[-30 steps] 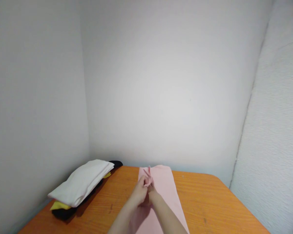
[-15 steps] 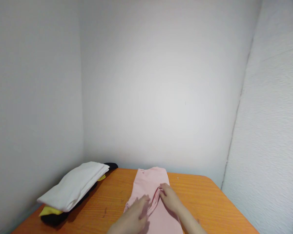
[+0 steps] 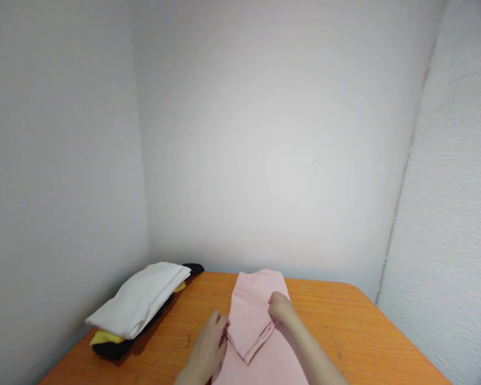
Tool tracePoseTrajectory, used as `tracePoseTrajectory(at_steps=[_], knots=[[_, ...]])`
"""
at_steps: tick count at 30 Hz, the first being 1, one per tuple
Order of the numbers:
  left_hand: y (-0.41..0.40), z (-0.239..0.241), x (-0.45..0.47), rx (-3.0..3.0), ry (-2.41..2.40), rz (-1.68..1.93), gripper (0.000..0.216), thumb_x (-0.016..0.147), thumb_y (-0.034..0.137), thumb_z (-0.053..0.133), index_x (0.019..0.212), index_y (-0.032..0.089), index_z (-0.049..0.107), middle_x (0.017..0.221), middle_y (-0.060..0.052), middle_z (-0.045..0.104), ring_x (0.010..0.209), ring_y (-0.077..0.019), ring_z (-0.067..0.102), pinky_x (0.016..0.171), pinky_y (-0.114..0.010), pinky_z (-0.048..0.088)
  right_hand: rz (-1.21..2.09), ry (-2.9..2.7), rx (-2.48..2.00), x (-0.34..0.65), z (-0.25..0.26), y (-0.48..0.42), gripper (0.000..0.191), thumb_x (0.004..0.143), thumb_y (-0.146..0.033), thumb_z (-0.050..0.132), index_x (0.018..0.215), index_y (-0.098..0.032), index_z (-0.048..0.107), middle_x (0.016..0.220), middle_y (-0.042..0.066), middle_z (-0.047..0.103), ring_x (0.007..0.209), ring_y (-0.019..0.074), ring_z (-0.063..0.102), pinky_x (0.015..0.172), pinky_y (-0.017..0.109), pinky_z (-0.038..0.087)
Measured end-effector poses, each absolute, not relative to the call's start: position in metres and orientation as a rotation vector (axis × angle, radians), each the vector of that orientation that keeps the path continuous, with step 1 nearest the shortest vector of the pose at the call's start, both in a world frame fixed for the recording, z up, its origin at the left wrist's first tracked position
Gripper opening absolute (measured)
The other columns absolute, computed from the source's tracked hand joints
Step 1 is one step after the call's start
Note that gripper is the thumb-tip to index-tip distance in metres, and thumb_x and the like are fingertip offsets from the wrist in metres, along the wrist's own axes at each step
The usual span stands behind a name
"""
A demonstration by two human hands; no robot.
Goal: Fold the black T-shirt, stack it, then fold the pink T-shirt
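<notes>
A pink garment (image 3: 255, 315) lies lengthwise on the orange wooden table (image 3: 344, 331), its far end near the wall. My left hand (image 3: 209, 342) grips the garment's left edge, fingers closed on the cloth. On the right edge my right hand (image 3: 279, 307) pinches the cloth, fingers curled. Between the two hands a folded flap of the garment hangs in a point toward me.
At the table's left, by the wall, sits a stack of folded clothes (image 3: 138, 299): white on top, yellow beneath, black at the bottom. White walls close in on the left, the back and the right. Bare table shows to the right of the garment.
My hands, together at the garment's middle a second ago, have moved apart to its left and right edges. A pointed flap now lies spread between them.
</notes>
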State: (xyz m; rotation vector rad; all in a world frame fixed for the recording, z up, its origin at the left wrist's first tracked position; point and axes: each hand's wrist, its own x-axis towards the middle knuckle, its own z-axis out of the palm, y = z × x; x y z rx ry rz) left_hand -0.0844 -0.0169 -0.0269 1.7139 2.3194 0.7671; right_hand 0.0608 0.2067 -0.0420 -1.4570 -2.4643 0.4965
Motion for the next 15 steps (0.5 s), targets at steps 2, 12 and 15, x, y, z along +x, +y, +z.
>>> tracePoseTrajectory(at_steps=[2, 12, 15], knots=[[-0.016, -0.032, -0.084, 1.747, 2.307, 0.820, 0.033, 0.081, 0.006, 0.037, 0.103, 0.021, 0.056, 0.110, -0.006, 0.053, 0.105, -0.0155, 0.052, 0.092, -0.023, 0.037, 0.481, -2.455, -1.429, 0.048, -0.034, 0.210, 0.032, 0.072, -0.019, 0.054, 0.102, -0.017, 0.065, 0.107, 0.014, 0.067, 0.104, 0.0279, 0.060, 0.081, 0.033, 0.043], [0.013, -0.051, -0.100, 1.601, 2.318, 0.534, 0.026, 0.082, 0.016, 0.043, 0.096, 0.025, 0.063, 0.107, -0.008, 0.057, 0.107, -0.0228, 0.050, 0.094, -0.032, 0.038, 0.604, -2.346, -1.513, -0.053, -0.018, 0.216, 0.050, 0.080, -0.057, 0.048, 0.105, -0.018, 0.067, 0.110, 0.017, 0.067, 0.107, 0.0357, 0.059, 0.081, 0.043, 0.044], [0.021, -0.063, -0.108, 1.577, 2.316, 0.486, 0.026, 0.079, 0.017, 0.046, 0.094, 0.026, 0.065, 0.107, -0.008, 0.059, 0.106, -0.0237, 0.051, 0.093, -0.033, 0.039, 0.704, -2.308, -1.560, -0.070, -0.026, 0.222, 0.037, 0.080, -0.044, 0.055, 0.107, -0.021, 0.065, 0.104, 0.011, 0.069, 0.098, 0.0297, 0.063, 0.080, 0.041, 0.045]])
